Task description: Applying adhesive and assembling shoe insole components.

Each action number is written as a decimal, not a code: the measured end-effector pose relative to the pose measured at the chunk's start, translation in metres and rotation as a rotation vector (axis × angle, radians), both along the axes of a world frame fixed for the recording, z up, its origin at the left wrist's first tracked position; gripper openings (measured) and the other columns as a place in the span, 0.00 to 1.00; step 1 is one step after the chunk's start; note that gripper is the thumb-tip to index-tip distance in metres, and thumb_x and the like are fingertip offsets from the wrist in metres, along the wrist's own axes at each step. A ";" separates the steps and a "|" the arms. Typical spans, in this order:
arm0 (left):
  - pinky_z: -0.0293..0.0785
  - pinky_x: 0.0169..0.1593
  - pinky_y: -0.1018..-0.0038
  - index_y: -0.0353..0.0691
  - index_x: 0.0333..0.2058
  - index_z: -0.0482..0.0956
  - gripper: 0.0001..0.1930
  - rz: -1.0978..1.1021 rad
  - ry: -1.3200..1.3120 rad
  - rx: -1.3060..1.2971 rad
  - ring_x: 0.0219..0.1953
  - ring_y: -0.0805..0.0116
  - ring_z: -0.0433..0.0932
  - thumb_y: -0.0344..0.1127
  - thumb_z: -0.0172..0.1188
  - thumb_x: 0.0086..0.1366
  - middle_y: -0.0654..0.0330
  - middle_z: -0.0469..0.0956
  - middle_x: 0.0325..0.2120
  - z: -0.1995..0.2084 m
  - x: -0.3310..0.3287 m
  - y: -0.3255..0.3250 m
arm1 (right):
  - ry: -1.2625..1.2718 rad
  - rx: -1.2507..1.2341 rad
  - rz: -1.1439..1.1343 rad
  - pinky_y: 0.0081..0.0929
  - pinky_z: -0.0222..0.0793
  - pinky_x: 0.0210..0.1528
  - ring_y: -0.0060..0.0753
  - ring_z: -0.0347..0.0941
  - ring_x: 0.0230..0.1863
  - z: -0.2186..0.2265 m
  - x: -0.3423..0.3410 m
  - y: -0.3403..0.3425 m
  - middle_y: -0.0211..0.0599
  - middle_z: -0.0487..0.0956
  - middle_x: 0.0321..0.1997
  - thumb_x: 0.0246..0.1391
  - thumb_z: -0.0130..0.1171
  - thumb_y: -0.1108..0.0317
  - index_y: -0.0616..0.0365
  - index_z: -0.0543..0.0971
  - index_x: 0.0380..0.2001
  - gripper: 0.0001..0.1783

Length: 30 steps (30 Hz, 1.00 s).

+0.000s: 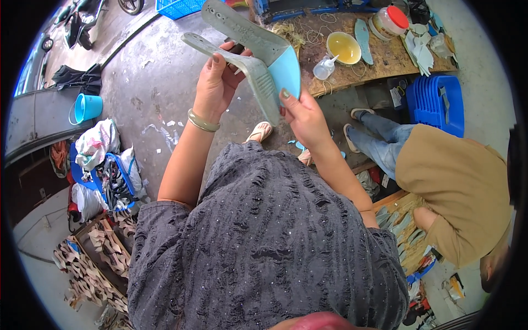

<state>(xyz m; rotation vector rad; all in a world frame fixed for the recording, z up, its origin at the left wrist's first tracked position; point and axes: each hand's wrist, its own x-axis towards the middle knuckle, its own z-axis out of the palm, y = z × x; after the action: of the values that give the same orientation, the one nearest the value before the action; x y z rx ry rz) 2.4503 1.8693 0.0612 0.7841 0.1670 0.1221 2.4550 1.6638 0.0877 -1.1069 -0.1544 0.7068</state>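
Observation:
Two grey, curved shoe soles, one farther (242,25) and one nearer (250,69), are held up side by side in front of me. Small holes mark their narrow upper ends, and the nearer one is ribbed toward its lower end. Between them at the right shows a smooth light blue part (286,70). My left hand (216,85) is closed at the nearer sole, its thumb against the edge; something dark shows by its fingertips. With thumb on the blue part, my right hand (308,121) grips the lower right end. Its other fingers are mostly hidden.
A worktable (330,82) at the far right bears a yellow-filled bowl (344,48), a squeeze bottle (324,67) and a red-lidded jar (388,23). Another person (451,181) sits right, near blue crates (437,104). Left are a blue bucket (88,108) and bags (99,144).

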 end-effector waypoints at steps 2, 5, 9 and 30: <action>0.67 0.59 0.58 0.35 0.59 0.59 0.39 -0.055 -0.099 0.070 0.61 0.57 0.64 0.53 0.63 0.57 0.50 0.65 0.58 0.011 0.005 -0.004 | 0.166 0.200 -0.082 0.26 0.70 0.44 0.46 0.67 0.60 0.002 0.007 -0.003 0.45 0.70 0.57 0.66 0.42 0.63 0.67 0.59 0.60 0.25; 0.63 0.61 0.54 0.35 0.61 0.57 0.41 -0.107 -0.254 0.325 0.62 0.56 0.63 0.56 0.61 0.59 0.47 0.62 0.60 0.036 0.010 -0.009 | 0.212 0.509 0.020 0.26 0.76 0.43 0.54 0.69 0.58 0.013 0.026 -0.022 0.50 0.69 0.58 0.66 0.42 0.64 0.67 0.58 0.61 0.25; 0.62 0.63 0.58 0.34 0.63 0.54 0.33 -0.206 -0.305 0.572 0.63 0.55 0.62 0.36 0.57 0.64 0.47 0.59 0.62 0.057 0.017 -0.004 | 0.269 0.631 0.046 0.27 0.77 0.43 0.66 0.64 0.59 0.024 0.044 -0.044 0.58 0.69 0.58 0.66 0.41 0.59 0.70 0.58 0.60 0.28; 0.82 0.39 0.70 0.22 0.57 0.59 0.56 -1.425 -0.001 0.101 0.45 0.55 0.79 0.68 0.65 0.45 0.40 0.73 0.47 0.037 0.049 -0.023 | -0.124 -0.056 0.023 0.25 0.74 0.46 0.25 0.75 0.44 0.042 0.100 -0.145 0.38 0.77 0.47 0.57 0.58 0.53 0.66 0.72 0.50 0.28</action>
<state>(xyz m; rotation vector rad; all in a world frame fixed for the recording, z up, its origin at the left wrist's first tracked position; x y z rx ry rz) 2.4995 1.8462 0.0980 0.8502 -0.4228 -1.2212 2.5552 1.5187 0.1296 -1.2048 -0.2543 0.6667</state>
